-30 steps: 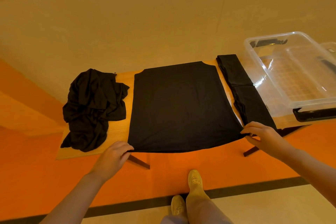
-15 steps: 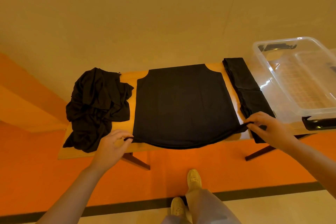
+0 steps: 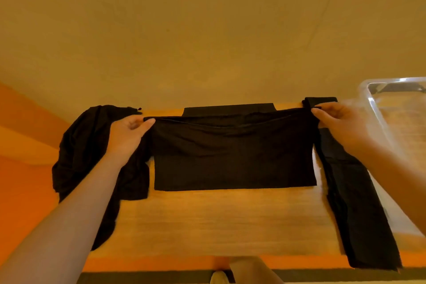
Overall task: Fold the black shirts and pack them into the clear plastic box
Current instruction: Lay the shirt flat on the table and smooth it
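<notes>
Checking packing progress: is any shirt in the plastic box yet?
No. The box shows only its clear bottom; all shirts lie on the table.

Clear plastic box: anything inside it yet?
Nothing shows inside the clear plastic box in the part in view. Most of it runs off frame right, and the right hand covers its near wall.
</notes>
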Motion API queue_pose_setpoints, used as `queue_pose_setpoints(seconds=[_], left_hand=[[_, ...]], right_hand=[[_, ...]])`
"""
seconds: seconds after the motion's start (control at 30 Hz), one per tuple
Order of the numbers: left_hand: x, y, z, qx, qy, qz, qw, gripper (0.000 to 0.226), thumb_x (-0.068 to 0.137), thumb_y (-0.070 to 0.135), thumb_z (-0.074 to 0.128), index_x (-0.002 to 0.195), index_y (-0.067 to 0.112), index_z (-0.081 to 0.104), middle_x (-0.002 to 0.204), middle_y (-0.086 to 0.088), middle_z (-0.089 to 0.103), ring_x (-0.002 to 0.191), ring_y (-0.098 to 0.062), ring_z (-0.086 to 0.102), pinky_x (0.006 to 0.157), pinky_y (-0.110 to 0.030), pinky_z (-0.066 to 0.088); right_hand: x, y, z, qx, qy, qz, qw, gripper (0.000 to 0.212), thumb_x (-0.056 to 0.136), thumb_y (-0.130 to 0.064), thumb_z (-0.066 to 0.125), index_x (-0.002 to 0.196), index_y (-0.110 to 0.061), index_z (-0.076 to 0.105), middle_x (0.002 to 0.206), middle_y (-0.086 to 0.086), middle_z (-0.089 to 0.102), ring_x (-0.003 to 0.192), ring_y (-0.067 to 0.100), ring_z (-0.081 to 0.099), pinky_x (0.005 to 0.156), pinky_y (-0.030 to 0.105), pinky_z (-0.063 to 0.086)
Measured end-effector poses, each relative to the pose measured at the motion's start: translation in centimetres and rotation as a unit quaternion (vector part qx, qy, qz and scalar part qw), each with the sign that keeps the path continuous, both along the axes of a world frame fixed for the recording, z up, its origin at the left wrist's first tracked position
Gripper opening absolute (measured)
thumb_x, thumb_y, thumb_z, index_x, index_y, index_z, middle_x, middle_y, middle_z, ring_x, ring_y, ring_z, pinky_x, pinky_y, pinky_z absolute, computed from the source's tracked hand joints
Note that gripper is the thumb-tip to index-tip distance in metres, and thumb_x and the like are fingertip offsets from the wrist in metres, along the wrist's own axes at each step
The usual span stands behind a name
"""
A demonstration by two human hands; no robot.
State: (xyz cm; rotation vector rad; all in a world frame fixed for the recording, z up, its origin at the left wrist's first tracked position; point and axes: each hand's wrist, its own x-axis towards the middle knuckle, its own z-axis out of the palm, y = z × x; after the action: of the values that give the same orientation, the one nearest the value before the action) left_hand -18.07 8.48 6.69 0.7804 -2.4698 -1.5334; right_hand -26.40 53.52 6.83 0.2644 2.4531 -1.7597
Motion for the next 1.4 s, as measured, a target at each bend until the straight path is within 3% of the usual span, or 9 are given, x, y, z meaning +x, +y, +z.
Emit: queue_pose_setpoints(seconds=[0.1, 0.17, 0.3, 0.4, 0.57, 0.63, 0.73, 0.87, 1.4], left_hand=[[-4.8, -0.7, -2.9, -0.051, -0.049, 0.016, 0.997, 0.033, 0.086, 0.033, 0.071, 0.108, 0.008, 0.070, 0.102, -0.005, 0.070, 0.097, -0.016, 0.065, 0.090, -0.030, 0.050], [-7.2, -0.4, -4.8, -0.090, -0.062, 0.021, 0.994, 0.033, 0.088, 0.032, 0.069, 0.106, 0.005, 0.069, 0.102, -0.008, 0.069, 0.096, -0.018, 0.064, 0.086, -0.029, 0.048], [-9.8, 1.5, -7.3, -0.184, -0.053, 0.059, 0.980, 0.030, 0.094, 0.030, 0.060, 0.113, 0.007, 0.066, 0.107, -0.008, 0.067, 0.099, -0.023, 0.063, 0.080, -0.026, 0.043], [-9.4, 2.8, -8.9, -0.310, -0.022, 0.005, 0.951, 0.036, 0.097, 0.030, 0.053, 0.126, 0.009, 0.056, 0.127, -0.010, 0.058, 0.116, -0.027, 0.055, 0.098, -0.040, 0.040], [-5.7, 7.2, -10.5, -0.436, 0.008, -0.233, 0.869, 0.047, 0.100, 0.039, 0.038, 0.137, 0.013, 0.049, 0.146, -0.006, 0.044, 0.135, -0.021, 0.039, 0.109, -0.043, 0.029], [-4.1, 8.6, -11.2, -0.448, -0.016, -0.280, 0.849, 0.055, 0.099, 0.046, 0.032, 0.145, 0.016, 0.040, 0.154, -0.004, 0.033, 0.143, -0.019, 0.029, 0.115, -0.042, 0.024], [-2.4, 8.8, -12.5, -0.438, -0.078, -0.271, 0.854, 0.064, 0.099, 0.056, 0.019, 0.152, 0.022, 0.021, 0.161, -0.001, 0.014, 0.149, -0.017, 0.007, 0.120, -0.043, 0.012], [-1.6, 8.7, -13.3, -0.452, -0.112, -0.273, 0.842, 0.066, 0.098, 0.060, 0.009, 0.154, 0.025, 0.008, 0.162, 0.000, 0.003, 0.149, -0.015, -0.004, 0.120, -0.043, 0.005], [10.0, 11.0, -13.0, -0.448, -0.118, -0.274, 0.843, 0.066, 0.097, 0.059, 0.017, 0.154, 0.026, 0.011, 0.162, -0.001, 0.005, 0.149, -0.017, -0.003, 0.120, -0.047, 0.008]], right_hand=[[-5.2, -1.1, -2.0, 0.135, 0.011, 0.020, 0.991, 0.012, 0.094, -0.025, 0.061, 0.099, -0.017, 0.067, 0.081, -0.004, 0.068, 0.066, 0.004, 0.063, 0.059, 0.016, 0.049], [-7.7, -1.8, -3.8, 0.220, 0.009, 0.047, 0.974, 0.021, 0.095, -0.028, 0.059, 0.107, -0.012, 0.066, 0.083, -0.001, 0.066, 0.070, 0.008, 0.060, 0.061, 0.019, 0.042], [-9.4, -3.6, -6.8, 0.351, 0.053, 0.082, 0.931, 0.035, 0.097, -0.031, 0.054, 0.125, -0.009, 0.054, 0.113, 0.009, 0.062, 0.091, 0.022, 0.060, 0.071, 0.033, 0.049], [-8.1, -4.7, -8.6, 0.425, 0.155, 0.120, 0.884, 0.040, 0.096, -0.028, 0.053, 0.128, -0.005, 0.050, 0.128, 0.014, 0.053, 0.110, 0.032, 0.056, 0.083, 0.043, 0.050], [-4.4, -6.4, -11.0, 0.446, 0.173, 0.230, 0.848, 0.048, 0.100, -0.035, 0.044, 0.142, -0.010, 0.042, 0.150, 0.009, 0.038, 0.137, 0.027, 0.037, 0.112, 0.043, 0.031], [-3.1, -6.7, -11.9, 0.460, 0.165, 0.255, 0.834, 0.056, 0.100, -0.043, 0.033, 0.148, -0.015, 0.033, 0.157, 0.005, 0.026, 0.144, 0.022, 0.025, 0.119, 0.043, 0.019], [-1.7, -6.3, -12.9, 0.478, 0.132, 0.258, 0.829, 0.061, 0.099, -0.051, 0.020, 0.152, -0.022, 0.020, 0.161, 0.001, 0.012, 0.149, 0.017, 0.006, 0.121, 0.043, 0.008], [-0.4, -5.6, -13.3, 0.493, 0.120, 0.254, 0.823, 0.061, 0.099, -0.053, 0.016, 0.153, -0.024, 0.014, 0.161, -0.001, 0.008, 0.149, 0.015, 0.000, 0.121, 0.042, 0.005], [11.5, -3.5, -12.7, 0.499, 0.102, 0.247, 0.824, 0.063, 0.098, -0.056, 0.013, 0.153, -0.027, 0.012, 0.161, -0.003, 0.005, 0.149, 0.014, -0.002, 0.120, 0.040, 0.002]])
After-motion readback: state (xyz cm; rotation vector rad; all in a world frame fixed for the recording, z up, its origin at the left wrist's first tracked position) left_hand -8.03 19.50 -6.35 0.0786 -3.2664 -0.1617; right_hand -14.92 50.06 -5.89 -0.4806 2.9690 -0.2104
